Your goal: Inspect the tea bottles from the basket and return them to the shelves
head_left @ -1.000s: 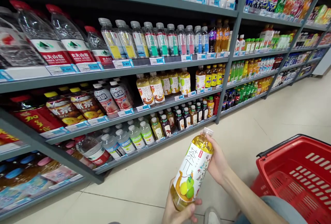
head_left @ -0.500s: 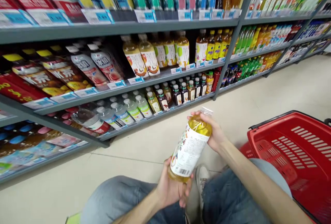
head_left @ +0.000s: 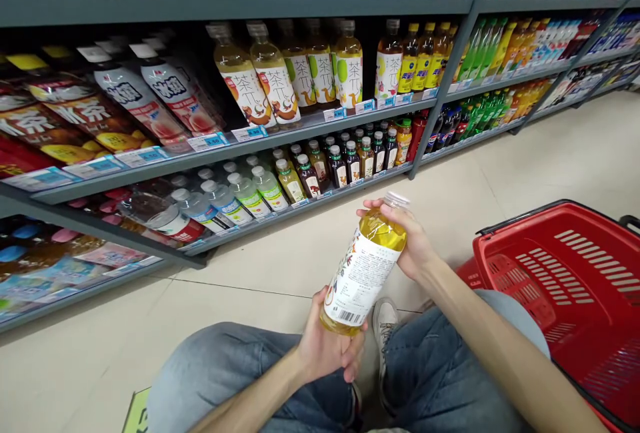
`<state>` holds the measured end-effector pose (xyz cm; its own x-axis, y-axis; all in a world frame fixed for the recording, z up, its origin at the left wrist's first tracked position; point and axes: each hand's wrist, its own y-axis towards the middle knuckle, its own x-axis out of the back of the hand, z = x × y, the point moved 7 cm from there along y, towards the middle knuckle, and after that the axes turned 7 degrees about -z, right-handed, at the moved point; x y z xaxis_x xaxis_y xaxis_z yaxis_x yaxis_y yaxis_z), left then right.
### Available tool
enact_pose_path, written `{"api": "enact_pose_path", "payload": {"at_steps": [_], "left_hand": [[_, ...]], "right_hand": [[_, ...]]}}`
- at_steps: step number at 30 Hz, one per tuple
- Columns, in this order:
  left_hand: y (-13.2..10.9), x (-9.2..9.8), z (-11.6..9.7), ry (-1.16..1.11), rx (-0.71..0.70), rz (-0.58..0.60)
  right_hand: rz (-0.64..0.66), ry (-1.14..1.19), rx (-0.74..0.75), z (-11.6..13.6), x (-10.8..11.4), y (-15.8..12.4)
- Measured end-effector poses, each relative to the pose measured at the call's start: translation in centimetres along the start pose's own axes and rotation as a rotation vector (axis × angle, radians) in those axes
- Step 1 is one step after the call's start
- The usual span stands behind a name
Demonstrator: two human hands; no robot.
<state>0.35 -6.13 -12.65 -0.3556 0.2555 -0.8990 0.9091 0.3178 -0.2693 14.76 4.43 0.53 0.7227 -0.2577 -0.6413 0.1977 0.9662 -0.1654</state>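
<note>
A bottle of yellow tea drink (head_left: 364, 273) with a white printed label is tilted in front of me, cap end up and to the right. My right hand (head_left: 407, 236) wraps around its neck, just below the clear-white cap. Beneath the base, my left hand (head_left: 333, 343) cups the bottle, with the thumb along its side. The label's text and barcode face me. Similar tea bottles (head_left: 273, 76) with white labels stand on the middle shelf ahead.
A red shopping basket (head_left: 505, 236) is on the floor at my right, beside my knee. Grey shelving (head_left: 280, 140) with price tags runs across the front, holding many drinks. Small dark bottles (head_left: 340, 170) line the low shelf. A green-yellow floor marking (head_left: 136, 412) shows at bottom left.
The view has tipped down slightly, so the shelves sit higher in it. The bottle stays in both hands with almost the same tilt and grip.
</note>
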Motion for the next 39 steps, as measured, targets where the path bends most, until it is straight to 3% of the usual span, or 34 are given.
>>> {"api": "enact_pose_path", "payload": {"at_steps": [5, 11, 16, 21, 27, 33, 39], "left_hand": [[0.0, 0.2, 0.0, 0.057, 0.024, -0.057], [0.0, -0.6, 0.1, 0.159, 0.018, -0.022], [0.1, -1.0, -0.9, 0.167, -0.123, -0.039], [-0.3, 0.1, -3.0, 0.083, -0.322, -0.168], [-1.1, 2.7, -4.0, 0.135, -0.451, -0.402], [-1.9, 1.6, -5.0, 0.402, -0.598, -0.520], [-2.3, 0.4, -6.6, 0.695, -0.785, -0.501]], "right_hand": [[-0.013, 0.015, -0.006, 0.0, 0.3, 0.1], [-0.042, 0.016, -0.024, 0.0, 0.7, 0.2], [-0.002, 0.014, -0.001, 0.2, 0.4, -0.1], [0.002, -0.032, 0.017, 0.2, 0.2, -0.5], [-0.230, -0.059, -0.026, -0.1, 1.5, -0.4], [-0.367, -0.068, -0.053, 0.1, 2.5, -0.7], [-0.498, -0.052, -0.066, -0.2, 3.6, -1.0]]}}
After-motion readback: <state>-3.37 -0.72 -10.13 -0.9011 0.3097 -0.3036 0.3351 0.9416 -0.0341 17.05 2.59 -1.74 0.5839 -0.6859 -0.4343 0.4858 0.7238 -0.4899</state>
